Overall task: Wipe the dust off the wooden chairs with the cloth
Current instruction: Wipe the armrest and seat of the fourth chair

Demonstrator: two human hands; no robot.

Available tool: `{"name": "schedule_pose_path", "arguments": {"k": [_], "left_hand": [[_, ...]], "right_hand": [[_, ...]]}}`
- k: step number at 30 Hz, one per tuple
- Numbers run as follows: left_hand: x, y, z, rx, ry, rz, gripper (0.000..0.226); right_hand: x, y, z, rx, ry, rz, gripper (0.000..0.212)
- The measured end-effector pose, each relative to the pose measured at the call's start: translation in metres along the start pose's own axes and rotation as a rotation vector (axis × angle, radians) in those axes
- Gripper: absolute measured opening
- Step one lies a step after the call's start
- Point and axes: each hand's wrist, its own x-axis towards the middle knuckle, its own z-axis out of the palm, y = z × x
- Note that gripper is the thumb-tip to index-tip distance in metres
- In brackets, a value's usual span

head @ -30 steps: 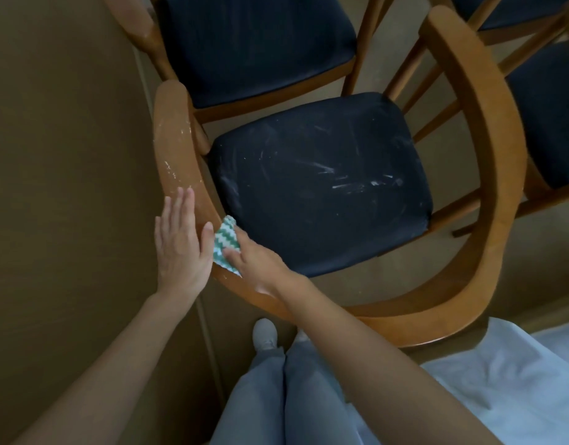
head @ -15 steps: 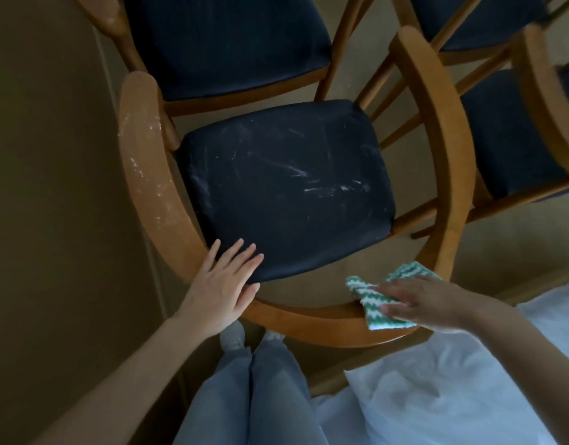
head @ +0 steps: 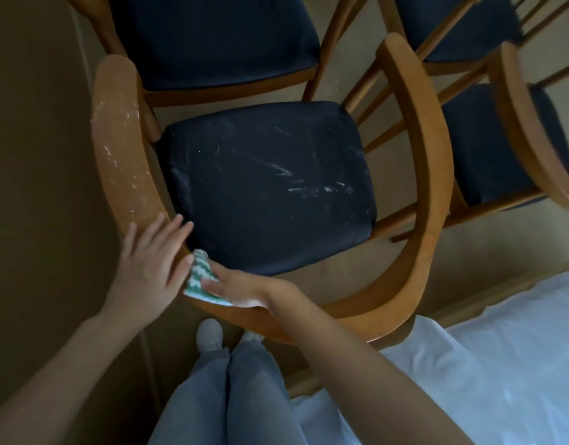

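Note:
A wooden chair with a curved back rail [head: 427,175] and a dark blue seat [head: 264,187] stands right below me. White dust streaks the seat and the rail's left arm [head: 116,136]. My right hand [head: 241,289] presses a green-and-white patterned cloth [head: 198,279] flat on the rail at its lower left bend. My left hand [head: 151,261] rests open on the rail just left of the cloth, fingers spread and pointing toward the seat.
More wooden chairs with dark seats stand behind [head: 212,40] and to the right [head: 501,146]. A brown wall [head: 36,187] runs close on the left. A white sheet [head: 469,374] covers something at lower right. My legs and shoes [head: 209,338] are behind the chair.
My right hand slid the cloth along the rail from the left bend to the right side and back to the left bend. My left hand stayed on the rail's left part.

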Motion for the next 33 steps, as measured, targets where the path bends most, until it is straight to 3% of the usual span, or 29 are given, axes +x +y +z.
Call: {"name": "schedule_pose_path", "arguments": {"k": [3, 7, 11, 16, 23, 27, 31, 33], "left_hand": [[0.002, -0.004, -0.010, 0.033, 0.012, -0.003, 0.059], [0.006, 0.010, -0.005, 0.048, -0.023, 0.065, 0.057], [0.004, 0.041, 0.012, 0.035, -0.086, 0.110, 0.054], [0.012, 0.077, 0.033, 0.078, -0.141, 0.228, 0.051], [0.035, 0.096, 0.043, 0.110, -0.139, 0.255, 0.056], [0.039, 0.092, 0.044, 0.123, -0.137, 0.251, 0.056], [0.034, 0.087, 0.042, 0.121, -0.154, 0.225, 0.056], [0.031, 0.085, 0.040, 0.108, -0.166, 0.207, 0.056]], "right_hand": [[-0.003, 0.000, 0.002, 0.000, 0.041, -0.002, 0.061], [-0.038, 0.042, -0.010, -0.197, -0.109, 0.099, 0.057], [-0.099, 0.066, -0.046, -0.206, -0.253, 0.252, 0.054], [-0.151, 0.100, -0.094, -0.447, -0.203, 0.465, 0.057], [-0.164, 0.171, -0.183, -1.203, -0.015, 0.531, 0.053], [-0.159, 0.166, -0.173, -1.148, -0.025, 0.502, 0.049], [-0.162, 0.131, -0.121, -0.598, -0.037, 0.364, 0.046], [-0.149, 0.103, -0.089, -0.437, -0.108, 0.279, 0.047]]}}
